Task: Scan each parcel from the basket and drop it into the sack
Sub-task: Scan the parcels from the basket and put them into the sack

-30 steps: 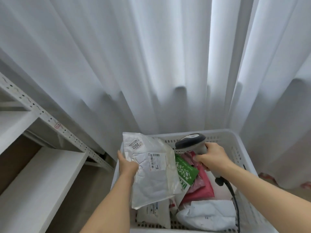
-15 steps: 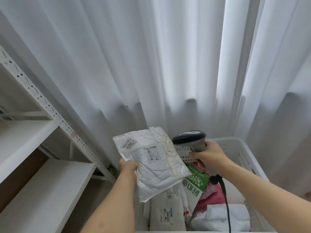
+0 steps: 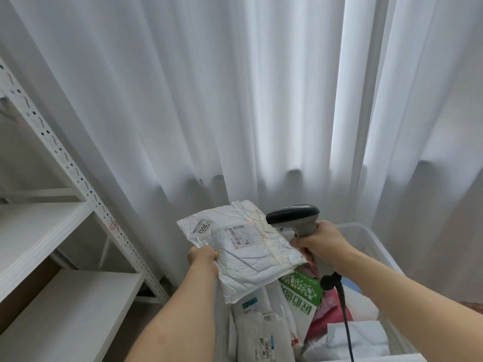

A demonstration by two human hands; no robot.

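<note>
Parcel point(image 3: 241, 246) in crinkled white padding was held up above the basket point(image 3: 376, 240), in front of white curtains point(image 3: 235, 100) that filled the room's far side; a white metal shelf rack point(image 3: 52, 231) stood off beyond the left hand point(image 3: 203, 257). That hand's fingers pinched the parcel's near left edge, thumb on top. The parcel lay nearly flat, label side up, its long axis running from the fingers away toward the curtains and to the right. One sticker read "2002"; beside it sat a barcoded shipping label, its small print unreadable, with a red dot of light just past it. The right hand point(image 3: 317, 244) had its fingers wrapped tight round the handle of a scanner point(image 3: 294, 218), whose dark head pointed at the parcel. Below, more parcels filled the basket: a green-and-white bag point(image 3: 303, 291), and a white one marked "2011".
</note>
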